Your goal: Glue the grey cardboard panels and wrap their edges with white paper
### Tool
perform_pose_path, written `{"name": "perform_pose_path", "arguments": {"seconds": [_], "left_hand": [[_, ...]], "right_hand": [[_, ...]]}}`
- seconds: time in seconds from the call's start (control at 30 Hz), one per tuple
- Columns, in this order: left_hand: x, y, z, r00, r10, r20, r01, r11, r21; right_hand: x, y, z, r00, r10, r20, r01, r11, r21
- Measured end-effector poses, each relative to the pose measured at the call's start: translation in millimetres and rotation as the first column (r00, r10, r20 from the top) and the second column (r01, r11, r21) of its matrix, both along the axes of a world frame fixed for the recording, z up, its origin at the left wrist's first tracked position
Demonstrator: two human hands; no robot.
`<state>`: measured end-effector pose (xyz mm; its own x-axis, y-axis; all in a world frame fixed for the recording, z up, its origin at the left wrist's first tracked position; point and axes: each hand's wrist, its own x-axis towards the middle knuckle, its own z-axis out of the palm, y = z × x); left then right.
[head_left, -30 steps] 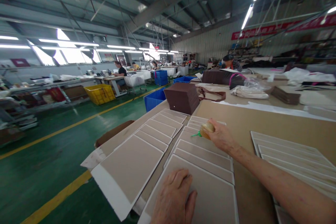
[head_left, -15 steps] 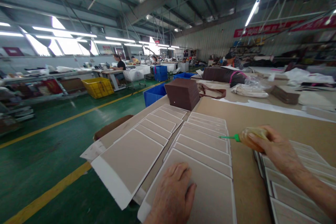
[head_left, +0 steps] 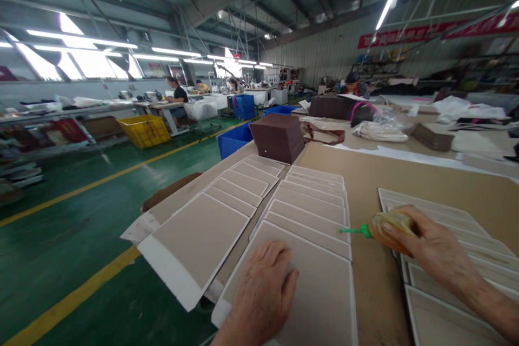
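Observation:
My left hand (head_left: 261, 294) lies flat on the nearest beige card panel (head_left: 312, 292), which has white edges and overlaps a row of similar panels. My right hand (head_left: 436, 248) grips a translucent glue bottle (head_left: 389, 232) with a green nozzle, pointing left. It hovers above the near end of a third row of panels (head_left: 441, 232) on the right. Another overlapping row of panels (head_left: 198, 240) lies left of my left hand. The bottle's nozzle tip touches nothing visible.
A dark brown stack of boards (head_left: 278, 138) stands at the far end of the tan work table (head_left: 389, 178). Blue crates (head_left: 233, 140) and a yellow crate (head_left: 144, 131) sit on the green floor. Co-workers (head_left: 176, 97) sit at distant tables.
Since the oldest frame, my right hand has carried the glue bottle rightward from the middle row to above the right row. My left hand stays on its panel, and the view has shifted slightly.

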<state>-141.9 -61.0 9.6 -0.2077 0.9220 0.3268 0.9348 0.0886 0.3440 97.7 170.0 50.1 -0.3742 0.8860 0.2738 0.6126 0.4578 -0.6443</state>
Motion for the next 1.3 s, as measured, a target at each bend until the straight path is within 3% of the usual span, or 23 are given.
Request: {"name": "perform_pose_path", "arguments": {"seconds": [0.3, 0.53, 1.07, 1.3], "left_hand": [[3, 0, 1.6, 0.999, -0.004, -0.037, 0.005, 1.0, 0.03], [6, -1, 6.4, 0.996, -0.007, -0.087, 0.012, 0.998, 0.062], [5, -1, 6.8, 0.998, -0.009, -0.055, 0.01, 1.0, 0.01], [3, -2, 6.1, 1.0, -0.006, -0.018, 0.006, 1.0, 0.001]], "right_hand": [[-23, -13, 15.0, 0.996, 0.084, 0.021, -0.086, 0.992, 0.09], [-52, -10, 10.3, 0.979, 0.192, 0.062, -0.2, 0.966, 0.162], [-102, -12, 16.3, 0.966, 0.242, 0.086, -0.253, 0.955, 0.153], [-125, -12, 15.8, 0.976, 0.19, 0.102, -0.206, 0.964, 0.171]]}}
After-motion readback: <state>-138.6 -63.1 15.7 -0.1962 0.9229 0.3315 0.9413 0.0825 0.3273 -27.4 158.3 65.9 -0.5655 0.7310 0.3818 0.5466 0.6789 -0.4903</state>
